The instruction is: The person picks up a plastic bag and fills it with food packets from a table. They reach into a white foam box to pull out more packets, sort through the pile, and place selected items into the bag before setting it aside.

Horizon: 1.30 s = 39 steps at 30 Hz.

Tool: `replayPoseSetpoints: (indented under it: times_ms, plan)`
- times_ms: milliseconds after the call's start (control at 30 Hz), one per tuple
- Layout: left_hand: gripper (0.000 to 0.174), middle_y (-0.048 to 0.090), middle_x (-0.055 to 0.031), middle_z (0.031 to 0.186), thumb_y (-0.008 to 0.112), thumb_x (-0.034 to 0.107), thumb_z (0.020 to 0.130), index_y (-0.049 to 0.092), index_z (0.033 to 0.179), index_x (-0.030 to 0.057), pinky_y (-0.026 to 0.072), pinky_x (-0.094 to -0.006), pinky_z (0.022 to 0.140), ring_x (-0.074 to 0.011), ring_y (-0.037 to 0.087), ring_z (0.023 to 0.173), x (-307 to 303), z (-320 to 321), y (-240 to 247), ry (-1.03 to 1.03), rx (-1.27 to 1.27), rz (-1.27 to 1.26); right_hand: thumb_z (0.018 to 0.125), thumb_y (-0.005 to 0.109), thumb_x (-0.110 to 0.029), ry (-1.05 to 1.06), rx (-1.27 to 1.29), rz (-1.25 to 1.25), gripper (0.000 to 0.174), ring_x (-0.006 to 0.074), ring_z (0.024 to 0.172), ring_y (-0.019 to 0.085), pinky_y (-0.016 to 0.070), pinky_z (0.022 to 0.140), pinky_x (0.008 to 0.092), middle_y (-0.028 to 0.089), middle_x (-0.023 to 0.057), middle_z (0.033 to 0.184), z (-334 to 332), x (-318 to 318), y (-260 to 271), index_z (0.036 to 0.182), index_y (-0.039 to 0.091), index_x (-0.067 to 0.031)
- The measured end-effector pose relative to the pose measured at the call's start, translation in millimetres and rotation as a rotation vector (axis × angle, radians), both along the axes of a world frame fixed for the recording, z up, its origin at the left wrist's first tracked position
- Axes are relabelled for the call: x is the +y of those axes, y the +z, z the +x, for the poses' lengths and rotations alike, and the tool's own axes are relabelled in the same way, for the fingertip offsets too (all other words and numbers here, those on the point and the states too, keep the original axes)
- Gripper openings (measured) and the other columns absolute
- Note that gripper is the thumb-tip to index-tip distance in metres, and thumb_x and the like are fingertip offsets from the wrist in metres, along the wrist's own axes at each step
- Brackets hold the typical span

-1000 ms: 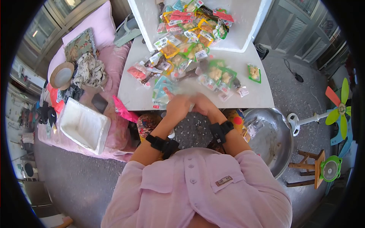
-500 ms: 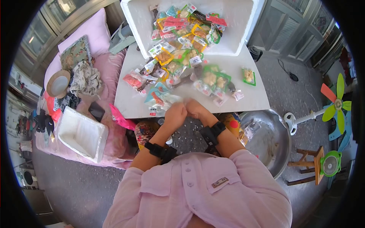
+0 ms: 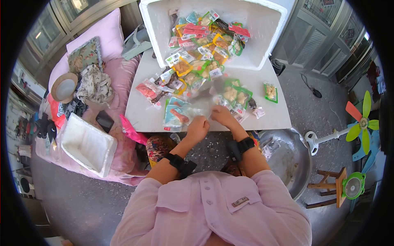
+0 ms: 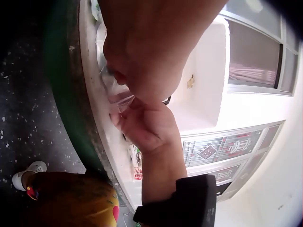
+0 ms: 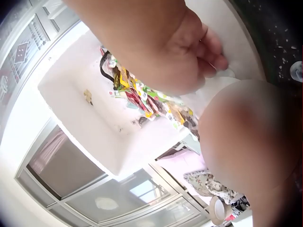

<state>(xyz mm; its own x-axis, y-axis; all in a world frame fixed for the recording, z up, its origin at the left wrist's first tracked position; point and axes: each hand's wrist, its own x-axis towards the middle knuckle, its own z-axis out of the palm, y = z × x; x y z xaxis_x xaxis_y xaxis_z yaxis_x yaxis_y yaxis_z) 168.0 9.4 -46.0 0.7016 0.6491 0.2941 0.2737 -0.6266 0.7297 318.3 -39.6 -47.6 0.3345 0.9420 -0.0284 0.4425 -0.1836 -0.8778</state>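
At the table's front edge, the left hand (image 3: 198, 129) has its fingers curled against clear plastic (image 4: 124, 98). The right hand (image 3: 223, 116) is just beside it, fingertips pinched at the same plastic; the left wrist view shows the two hands nearly touching around it. A blue-printed clear packet (image 3: 176, 115) lies flat left of the hands, its transparent end reaching toward the left hand. Behind the right hand are green-edged packets (image 3: 237, 95). In the right wrist view the right hand (image 5: 189, 59) has bent fingers; the exact grip points are partly hidden.
A white foam box (image 3: 256, 41) lies on its side at the table's back, colourful packets spilling out. One green-edged packet (image 3: 271, 92) sits apart at right. A metal basin (image 3: 293, 164) stands right, below the table; a foam lid (image 3: 88, 143) lies on the pink bed at left.
The hands were close together and blurred; now they are slightly apart, the right a little farther forward. The blue-printed packet, earlier raised toward the hands, lies flatter. The head view has shifted slightly.
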Motion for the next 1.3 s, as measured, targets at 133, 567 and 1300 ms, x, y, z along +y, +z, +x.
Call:
replayPoseSetpoints:
  times_ms: [133, 567, 1300]
  plan:
    - [0.012, 0.049, -0.0159, 0.07, 0.045, 0.016, 0.071, 0.046, 0.069, 0.0039, 0.0377, -0.0417, 0.06, -0.0334, 0.048, 0.07, -1, -3, -4, -0.038, 0.032, -0.007, 0.068, 0.045, -0.01, -0.206, -0.29, 0.144, 0.015, 0.0337, 0.073, 0.051, 0.0398, 0.066, 0.0394, 0.054, 0.0174, 0.075, 21, -7, -4, 0.074, 0.053, 0.0009]
    - [0.01, 0.049, -0.0145, 0.067, 0.047, 0.014, 0.069, 0.046, 0.067, 0.004, 0.0382, -0.0415, 0.057, -0.0328, 0.049, 0.067, -6, -1, -6, -0.011, 0.048, 0.111, 0.072, 0.048, -0.007, -0.611, -0.407, 0.32, 0.014, 0.0334, 0.077, 0.053, 0.042, 0.067, 0.0346, 0.055, 0.0184, 0.079, 54, -38, -20, 0.084, 0.052, -0.0005]
    - [0.054, 0.044, -0.0107, 0.107, 0.064, 0.039, 0.056, 0.051, 0.099, 0.0089, 0.0229, -0.0474, 0.088, -0.0273, 0.036, 0.107, -10, -16, 16, -0.164, 0.131, 0.563, 0.067, 0.056, -0.011, -0.458, -0.564, 0.398, 0.017, 0.0312, 0.075, 0.053, 0.0417, 0.066, 0.0382, 0.056, 0.0142, 0.08, 8, -45, -22, 0.082, 0.052, -0.0023]
